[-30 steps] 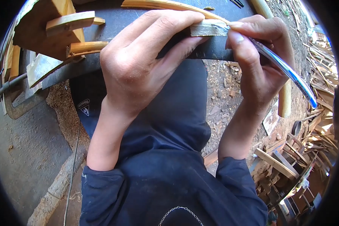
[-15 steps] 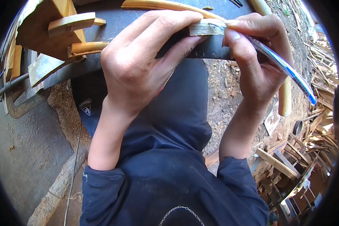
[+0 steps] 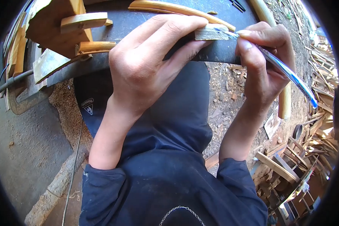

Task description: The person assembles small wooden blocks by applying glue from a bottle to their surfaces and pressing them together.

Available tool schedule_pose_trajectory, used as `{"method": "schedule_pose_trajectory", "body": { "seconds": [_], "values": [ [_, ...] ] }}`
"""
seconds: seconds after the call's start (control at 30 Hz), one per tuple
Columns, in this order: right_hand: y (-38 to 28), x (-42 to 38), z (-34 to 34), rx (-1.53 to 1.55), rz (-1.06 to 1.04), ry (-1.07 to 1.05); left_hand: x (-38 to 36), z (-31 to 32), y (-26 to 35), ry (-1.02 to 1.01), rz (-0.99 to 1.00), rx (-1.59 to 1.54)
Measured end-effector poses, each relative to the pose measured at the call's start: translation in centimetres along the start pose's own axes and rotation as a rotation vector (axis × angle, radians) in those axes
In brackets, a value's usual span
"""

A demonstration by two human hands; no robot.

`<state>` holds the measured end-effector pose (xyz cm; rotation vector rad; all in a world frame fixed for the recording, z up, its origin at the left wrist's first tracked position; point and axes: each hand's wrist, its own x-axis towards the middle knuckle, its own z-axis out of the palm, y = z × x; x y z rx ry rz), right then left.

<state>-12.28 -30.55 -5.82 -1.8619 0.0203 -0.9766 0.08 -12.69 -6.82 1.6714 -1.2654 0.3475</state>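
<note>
My left hand (image 3: 143, 60) pinches a small pale piece of wood (image 3: 211, 34) by its left end, thumb below and fingers above. My right hand (image 3: 265, 56) is closed around a blue and white pen (image 3: 295, 79), held near its tip. The pen's tip points left at the right end of the wood piece; whether it touches cannot be made out. Behind my hands, a curved wooden strip (image 3: 169, 6) lies on the dark bench top (image 3: 116, 17), partly hidden by my left hand.
A wooden block with projecting pieces (image 3: 54, 30) stands at the bench's left, near a metal clamp (image 3: 20, 107). A round wooden pole (image 3: 285, 101) passes behind my right hand. Wood scraps (image 3: 290, 165) are heaped at the right, and sawdust (image 3: 66, 113) lies below the bench.
Both hands have shifted slightly right and down in view, along with the bench and its things. The pen tip has drawn back a little from the wood piece, whose right end shows more.
</note>
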Motion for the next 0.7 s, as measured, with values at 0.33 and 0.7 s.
{"method": "schedule_pose_trajectory", "body": {
  "seconds": [0.33, 0.7],
  "values": [
    [-0.38, -0.05, 0.15, 0.080, 0.047, -0.039, -0.14, -0.02, -0.06, 0.023, -0.016, -0.021],
    [-0.92, -0.13, 0.40, 0.070, 0.096, -0.028, -0.25, 0.01, -0.16, 0.036, -0.017, -0.042]
  ]
}}
